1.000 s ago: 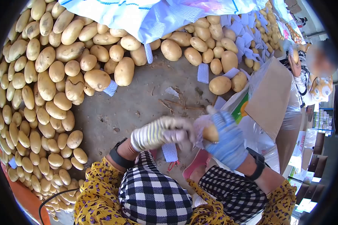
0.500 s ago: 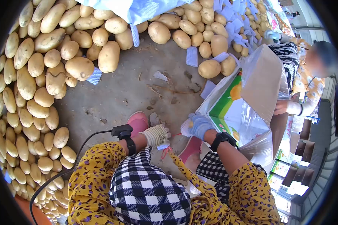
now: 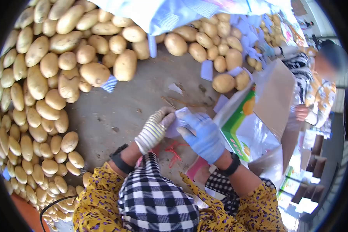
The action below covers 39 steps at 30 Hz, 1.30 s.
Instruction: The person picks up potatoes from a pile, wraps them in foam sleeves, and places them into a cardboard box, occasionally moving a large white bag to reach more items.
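Observation:
My left hand (image 3: 155, 129), in a cream striped knit glove, has its fingers closed on the left edge of a small pale lilac sheet (image 3: 174, 127). My right hand (image 3: 205, 133), in a blue and white glove, holds the sheet's right side between thumb and fingers. Both hands are over the floor in front of my lap. A bundle of red string (image 3: 174, 151) hangs just below them. At the right stands a green and white carton (image 3: 239, 131) with a clear plastic liner, its flap up.
Potatoes (image 3: 36, 87) are heaped along the left and the far side. A white and blue cloth (image 3: 174, 17) lies across the far pile. More lilac sheets (image 3: 249, 36) are scattered on the potatoes. A co-worker (image 3: 317, 77) is at the carton's far right, one hand near it.
Both hands have risen from near my shoes and moved forward. The lilac sheet is now up between them. The view has shifted slightly, and the co-worker stays by the carton.

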Tool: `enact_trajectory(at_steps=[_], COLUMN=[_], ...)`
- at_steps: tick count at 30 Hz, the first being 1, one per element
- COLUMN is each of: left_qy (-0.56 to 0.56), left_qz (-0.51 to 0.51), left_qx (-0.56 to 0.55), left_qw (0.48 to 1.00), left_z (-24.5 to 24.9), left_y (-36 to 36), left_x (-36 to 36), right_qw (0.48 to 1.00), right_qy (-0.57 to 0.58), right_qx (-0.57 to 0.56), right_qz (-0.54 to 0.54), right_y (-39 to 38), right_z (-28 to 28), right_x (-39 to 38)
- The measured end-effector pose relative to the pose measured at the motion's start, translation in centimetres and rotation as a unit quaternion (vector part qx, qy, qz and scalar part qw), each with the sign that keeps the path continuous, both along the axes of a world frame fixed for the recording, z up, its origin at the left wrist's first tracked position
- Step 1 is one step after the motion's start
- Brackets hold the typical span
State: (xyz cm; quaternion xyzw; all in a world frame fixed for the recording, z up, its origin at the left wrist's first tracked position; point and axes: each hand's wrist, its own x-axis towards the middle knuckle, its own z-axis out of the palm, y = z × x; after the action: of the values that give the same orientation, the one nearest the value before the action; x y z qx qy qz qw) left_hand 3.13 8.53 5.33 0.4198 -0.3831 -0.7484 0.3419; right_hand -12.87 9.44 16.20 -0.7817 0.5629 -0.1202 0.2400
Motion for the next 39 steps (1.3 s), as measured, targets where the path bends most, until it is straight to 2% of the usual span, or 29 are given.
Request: enact_trajectory(at_steps=[1,3,4,5,6,7,8,10,12,13,15,16,19,20,23,24,26,27,28,29,30,31,33,35,36,39], left_qy=[0.016,-0.042,-0.015,-0.14,-0.26,-0.372,-0.542,-0.654,-0.722,-0.768,-0.781,-0.801,-0.808,-0.799,-0.644,-0.626,-0.335,-0.185,-0.107,-0.012,0.028,0.055,0.114,0.236,0.293,0.286], left_qz=[0.012,0.014,0.003,0.065,0.122,0.175,0.23,0.259,0.227,0.184,0.123,0.119,0.099,0.086,0.221,0.24,0.26,0.259,0.23,0.201,0.162,0.1,0.055,0.083,0.127,0.003], left_qx=[0.01,-0.095,-0.056,-0.138,-0.214,-0.283,-0.34,-0.396,-0.423,-0.378,-0.319,-0.354,-0.397,-0.385,-0.32,-0.248,-0.284,-0.196,-0.128,-0.073,-0.062,-0.044,-0.032,0.051,0.063,0.18], left_qw=[1.0,0.995,0.998,0.978,0.934,0.867,0.733,0.59,0.498,0.484,0.523,0.468,0.424,0.454,0.659,0.699,0.86,0.927,0.959,0.977,0.984,0.993,0.991,0.967,0.945,0.941], left_z=[0.2,0.4,-0.3,-1.6,-3.2,-4.0,-0.5,2.1,2.4,1.9,2.6,1.6,0.9,1.1,4.1,5.2,5.4,6.4,7.7,7.5,6.3,7.5,8.0,3.3,2.9,1.3], left_y=[0.0,0.0,-0.4,-1.6,-3.8,-5.9,-7.8,-11.0,-14.2,-15.5,-16.0,-16.0,-16.1,-16.1,-14.3,-13.2,-9.9,-7.6,-5.4,-3.6,-2.1,-1.1,-0.6,-1.2,-1.3,0.1], left_x=[0.2,0.6,0.9,2.2,4.4,6.7,9.3,14.0,18.4,20.4,21.9,22.1,23.1,23.6,21.8,20.6,17.5,14.7,12.0,9.5,7.4,5.4,3.4,4.2,3.9,4.1], right_qw=[0.999,0.995,0.995,0.998,0.998,0.995,0.984,0.983,0.979,0.979,0.978,0.976,0.969,0.966,0.953,0.946,0.895,0.864,0.82,0.742,0.654,0.557,0.567,0.571,0.568,0.576], right_qy=[0.03,0.092,0.085,0.056,0.03,0.005,-0.105,-0.082,-0.098,-0.097,-0.096,-0.11,-0.153,-0.165,-0.208,-0.223,-0.317,-0.36,-0.407,-0.494,-0.574,-0.647,-0.63,-0.625,-0.627,-0.629], right_qx=[-0.003,-0.012,-0.016,0.019,0.057,0.096,0.111,0.132,0.149,0.156,0.168,0.17,0.176,0.178,0.2,0.21,0.282,0.315,0.354,0.397,0.429,0.45,0.451,0.44,0.43,0.413], right_qz=[0.013,0.038,0.056,0.026,-0.006,-0.04,-0.096,-0.097,-0.098,-0.09,-0.079,-0.081,-0.086,-0.088,-0.098,-0.103,-0.138,-0.158,-0.191,-0.217,-0.241,-0.263,-0.28,-0.3,-0.315,-0.318], right_y=[-0.2,-0.4,-0.3,-0.3,-0.1,0.1,0.3,0.4,0.5,0.5,0.5,0.3,0.2,0.3,0.4,0.5,0.2,-0.1,-0.4,-0.9,-1.4,-1.6,-1.8,-1.6,-1.4,-1.2], right_z=[0.4,1.2,0.5,0.6,0.9,1.0,0.8,0.6,0.9,1.4,2.3,2.3,2.0,2.0,1.9,1.6,0.7,0.4,0.9,0.7,0.4,0.0,-2.1,-2.5,-2.3,-1.3], right_x=[0.5,1.1,1.0,0.8,0.5,0.5,0.6,-0.3,0.1,0.7,1.6,1.8,1.8,1.8,1.3,1.1,0.8,0.7,0.9,1.4,2.1,2.1,0.6,-0.2,-0.2,0.5])
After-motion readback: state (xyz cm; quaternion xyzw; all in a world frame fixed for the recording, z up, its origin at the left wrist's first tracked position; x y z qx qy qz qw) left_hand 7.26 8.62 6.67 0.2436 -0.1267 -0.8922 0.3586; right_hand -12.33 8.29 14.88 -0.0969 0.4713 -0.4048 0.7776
